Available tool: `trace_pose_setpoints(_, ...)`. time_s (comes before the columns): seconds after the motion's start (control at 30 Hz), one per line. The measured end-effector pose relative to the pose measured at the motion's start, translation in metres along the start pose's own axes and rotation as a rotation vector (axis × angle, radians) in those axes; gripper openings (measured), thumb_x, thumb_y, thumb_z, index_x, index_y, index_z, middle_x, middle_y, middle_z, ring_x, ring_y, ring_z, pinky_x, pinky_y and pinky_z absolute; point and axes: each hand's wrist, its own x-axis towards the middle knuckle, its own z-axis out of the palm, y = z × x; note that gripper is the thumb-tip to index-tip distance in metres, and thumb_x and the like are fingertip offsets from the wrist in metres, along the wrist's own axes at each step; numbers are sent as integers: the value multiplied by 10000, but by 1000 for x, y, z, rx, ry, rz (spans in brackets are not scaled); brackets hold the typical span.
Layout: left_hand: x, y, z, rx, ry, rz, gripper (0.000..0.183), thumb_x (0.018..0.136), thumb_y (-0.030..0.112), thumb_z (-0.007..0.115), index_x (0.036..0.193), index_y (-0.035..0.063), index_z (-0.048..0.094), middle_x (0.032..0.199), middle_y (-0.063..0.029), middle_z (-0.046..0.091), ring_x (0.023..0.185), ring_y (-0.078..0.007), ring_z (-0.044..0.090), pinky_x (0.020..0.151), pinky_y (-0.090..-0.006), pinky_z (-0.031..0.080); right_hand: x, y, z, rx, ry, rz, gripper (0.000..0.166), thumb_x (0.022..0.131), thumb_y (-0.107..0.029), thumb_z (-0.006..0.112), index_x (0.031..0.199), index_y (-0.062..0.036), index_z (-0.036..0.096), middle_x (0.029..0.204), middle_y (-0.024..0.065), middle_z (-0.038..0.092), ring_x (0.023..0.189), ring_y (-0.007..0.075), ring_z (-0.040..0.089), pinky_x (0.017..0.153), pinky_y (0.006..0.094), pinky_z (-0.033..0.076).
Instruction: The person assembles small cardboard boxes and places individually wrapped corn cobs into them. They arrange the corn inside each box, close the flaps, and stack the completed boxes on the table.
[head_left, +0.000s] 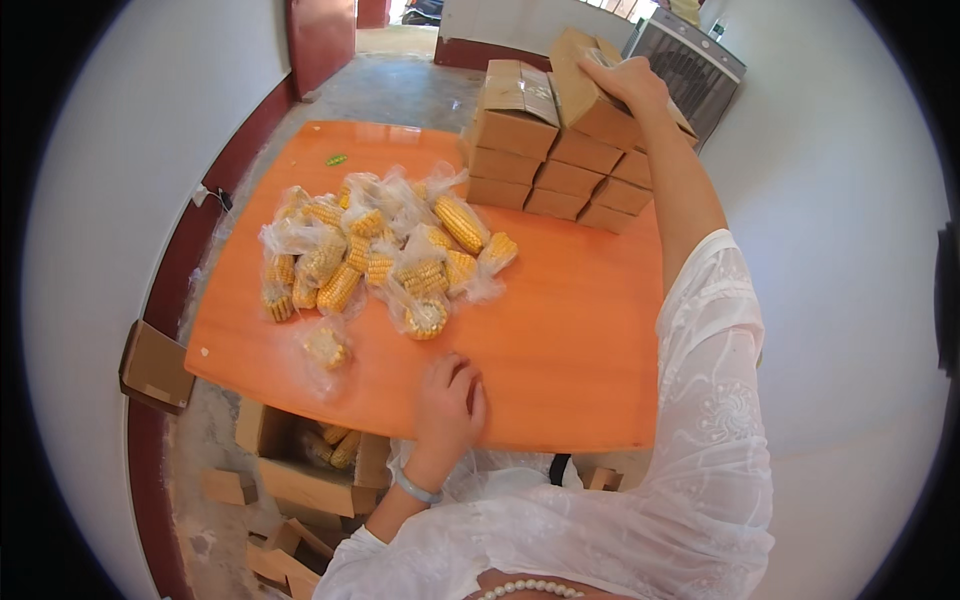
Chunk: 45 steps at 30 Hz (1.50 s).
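My right hand (630, 81) reaches far out and rests on the top of a cardboard box (592, 105) at the upper layer of a stack; whether its fingers grip the box is hard to tell. Loosely curled, my left hand (451, 401) lies at the near edge of the orange table (570, 337). Beyond it is a pile of corn cob pieces in clear plastic bags (420, 274). One bagged piece (326, 347) lies apart, nearer to me on the left.
More cardboard boxes (517, 131) are stacked at the table's far right. Below the near edge stands an open carton (307, 484) with corn inside, beside smaller cartons (229, 486) on the floor. A grey air cooler (686, 64) stands behind the stack, by the wall.
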Motion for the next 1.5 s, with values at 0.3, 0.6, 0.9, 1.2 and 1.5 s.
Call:
trace_pose_setpoints(0.3, 5, 5, -4, 5, -26, -23, 152, 811, -5, 664, 961, -24, 654, 1095, -193, 615, 1089, -403, 591, 922, -468, 505, 20, -8, 19, -110, 29, -23, 1084, 644, -903, 585, 1265, -18, 674, 1336, 165, 648, 1243, 370, 610, 994, 423, 495)
trace_pose_setpoints(0.6, 8, 8, -3, -32, -38, -32, 150, 815, -27, 643, 965, -40, 650, 1103, -208, 609, 1088, -412, 586, 925, -470, 499, 71, 34, 12, -264, -114, -201, 495, 976, -382, 461, 1265, -42, 675, 1437, 172, 560, 1354, 354, 511, 1062, 447, 461)
trace_pose_setpoints(0.9, 5, 5, -3, -15, -34, -36, 156, 817, -35, 634, 972, -40, 648, 1112, -204, 604, 1079, -400, 587, 920, -467, 496, 31, 39, -3, -380, 64, -355, 301, 907, -156, 590, 1143, -29, 726, 1269, 166, 668, 1239, 353, 583, 961, 448, 541)
trace_pose_setpoints(1.2, 3, 6, 1, -29, -21, -40, 161, 814, -17, 646, 974, -31, 651, 1115, -194, 602, 1063, -391, 587, 912, -454, 497, -38, 29, 21, -51, 144, -804, 654, 921, -572, 605, 1456, -207, 519, 1458, 139, 545, 1302, 360, 534, 1079, 455, 443)
trace_pose_setpoints(1.5, 3, 6, 0, 13, -9, -13, 145, 824, -13, 651, 968, -27, 649, 1091, -186, 617, 1036, -382, 599, 901, -450, 501, -44, 24, 33, -100, 120, -669, 621, 954, -527, 590, 1472, -201, 481, 1400, 140, 587, 1257, 345, 570, 1030, 464, 477)
